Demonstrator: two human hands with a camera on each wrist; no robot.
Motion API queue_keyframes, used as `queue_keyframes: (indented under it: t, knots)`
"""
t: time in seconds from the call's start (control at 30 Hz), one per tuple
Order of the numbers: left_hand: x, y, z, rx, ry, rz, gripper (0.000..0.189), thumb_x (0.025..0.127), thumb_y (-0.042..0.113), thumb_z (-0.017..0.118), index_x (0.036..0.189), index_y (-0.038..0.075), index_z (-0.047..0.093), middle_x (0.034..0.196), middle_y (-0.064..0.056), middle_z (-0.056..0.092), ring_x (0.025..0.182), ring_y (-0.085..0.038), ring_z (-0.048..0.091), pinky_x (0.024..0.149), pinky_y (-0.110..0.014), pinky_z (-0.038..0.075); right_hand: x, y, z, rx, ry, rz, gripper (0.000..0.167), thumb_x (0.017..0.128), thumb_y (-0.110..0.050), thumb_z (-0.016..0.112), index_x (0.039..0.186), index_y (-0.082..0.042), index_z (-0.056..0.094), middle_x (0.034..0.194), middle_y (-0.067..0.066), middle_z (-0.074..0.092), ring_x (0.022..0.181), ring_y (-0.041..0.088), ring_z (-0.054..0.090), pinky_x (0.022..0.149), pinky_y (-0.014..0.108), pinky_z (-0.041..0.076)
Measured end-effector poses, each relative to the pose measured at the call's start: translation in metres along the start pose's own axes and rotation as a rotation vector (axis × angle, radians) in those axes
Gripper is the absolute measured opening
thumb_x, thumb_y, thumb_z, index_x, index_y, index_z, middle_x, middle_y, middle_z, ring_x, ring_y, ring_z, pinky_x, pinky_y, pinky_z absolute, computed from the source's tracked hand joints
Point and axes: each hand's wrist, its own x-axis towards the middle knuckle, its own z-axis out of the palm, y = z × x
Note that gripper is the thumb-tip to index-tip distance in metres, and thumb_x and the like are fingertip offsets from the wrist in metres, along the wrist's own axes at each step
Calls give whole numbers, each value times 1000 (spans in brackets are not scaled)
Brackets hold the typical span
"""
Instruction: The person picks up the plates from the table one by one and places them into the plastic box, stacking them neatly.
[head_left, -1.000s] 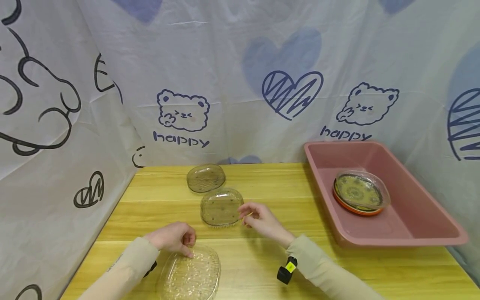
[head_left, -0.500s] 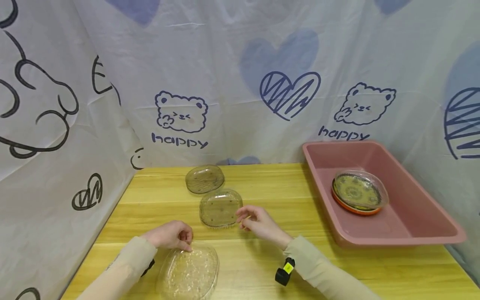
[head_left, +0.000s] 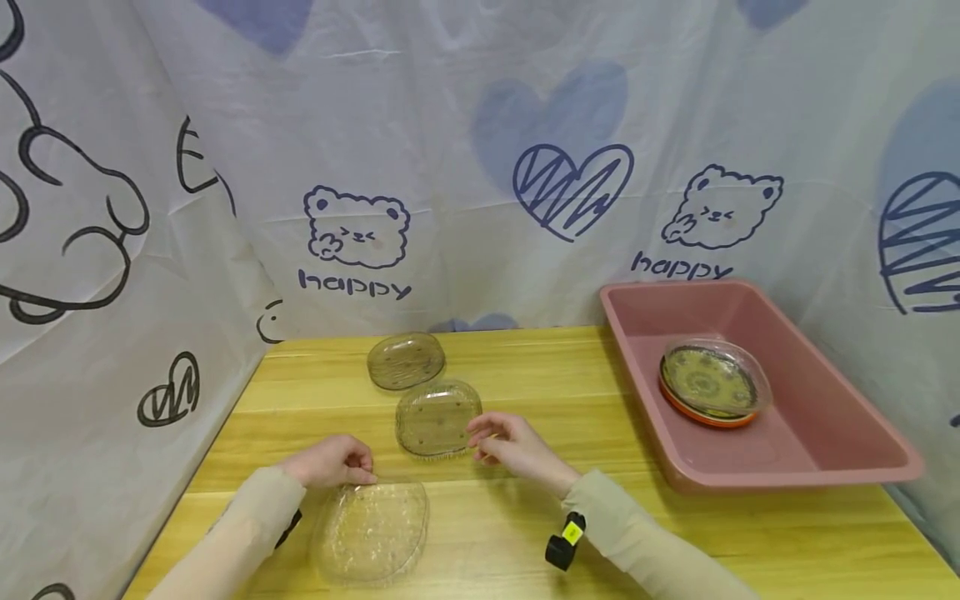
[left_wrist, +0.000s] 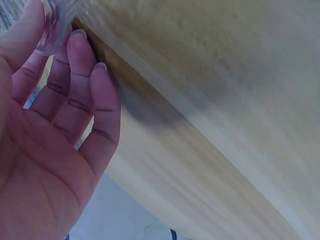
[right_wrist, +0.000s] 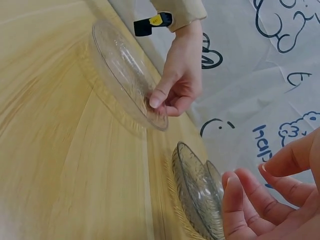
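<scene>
A clear patterned plate (head_left: 375, 533) is near the table's front left. My left hand (head_left: 330, 461) pinches its far rim between thumb and fingers. In the right wrist view, that plate (right_wrist: 120, 70) is tilted, its gripped side raised off the table. The left wrist view shows only a bit of its rim, between the thumb and fingers of my left hand (left_wrist: 55, 150). My right hand (head_left: 517, 450), fingers loosely curled, holds nothing. It hovers beside the right edge of a smoky oval glass dish (head_left: 438, 421). Behind that lies another smoky dish (head_left: 405, 361).
A pink plastic tub (head_left: 795, 479) stands on the right of the wooden table (head_left: 540, 375). Inside it is a stack of plates, a clear dish (head_left: 757, 379) on top and an orange-rimmed plate (head_left: 708, 419) below. A printed curtain (head_left: 465, 250) hangs behind the table.
The left hand has raised the far rim of the clear plate, so the plate now tilts. The right hand has hardly moved. The whole view has shifted slightly.
</scene>
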Motion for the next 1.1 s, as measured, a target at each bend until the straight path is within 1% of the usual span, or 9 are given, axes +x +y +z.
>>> queue_keyframes:
  t: [0.07,0.2,0.37,0.43,0.57,0.7,0.8,0.93,1.1]
  knots:
    - [1,-2,-1,9,6,-3,19,94,17,71,79,6,63,70,7,55,63,-2,44,58,-19,39,1,0,1,11,2,3,33,98,1,49,129,13,54,118,36,63,92,23,69,88,43,62]
    - [2,-5,-2,17,13,-37,20,96,19,68,80,7,66,71,4,58,62,-3,45,57,-19,39,1,0,1,30,-4,9,34,99,0,49,130,13,53,119,36,62,90,22,68,88,44,62]
    - [1,-5,-4,9,13,-59,23,99,19,63,81,6,67,71,-1,61,62,-6,48,57,-20,42,3,2,2,47,-10,20,34,99,0,47,130,13,54,119,36,62,88,17,67,87,42,62]
    - [1,-4,-5,-7,10,-61,24,101,17,61,82,5,67,72,-3,62,63,-8,51,57,-21,44,3,4,2,54,-8,30,34,99,1,47,129,13,54,118,36,62,87,16,67,86,40,62]
    - [2,-7,-7,-79,-4,-62,25,103,14,56,85,1,67,74,-6,64,66,-11,56,57,-23,50,5,5,3,69,-4,45,33,99,1,48,129,11,55,119,36,63,85,14,66,86,38,62]
    - [2,-9,-10,-140,-13,-67,27,105,14,52,89,-1,68,78,-8,67,70,-14,60,60,-25,54,4,6,2,81,-5,43,33,99,0,48,130,13,54,119,36,63,87,15,67,87,41,62]
    - [1,-8,-13,-149,-19,-65,28,106,13,49,93,-2,68,79,-11,68,72,-15,62,61,-27,56,4,7,1,89,-4,46,33,100,0,48,130,14,53,118,35,63,86,14,67,87,40,62]
    - [-1,-6,-19,-159,-29,-46,29,107,11,46,99,-5,69,80,-15,68,72,-16,63,63,-31,59,4,8,1,104,3,67,33,100,0,48,129,13,53,117,34,64,83,11,66,85,37,62]
    - [-1,-5,-25,-171,-33,-55,30,107,13,45,102,-5,68,81,-13,68,72,-17,64,62,-30,58,2,8,1,131,14,89,33,100,0,49,130,13,54,117,35,63,82,11,66,83,35,62]
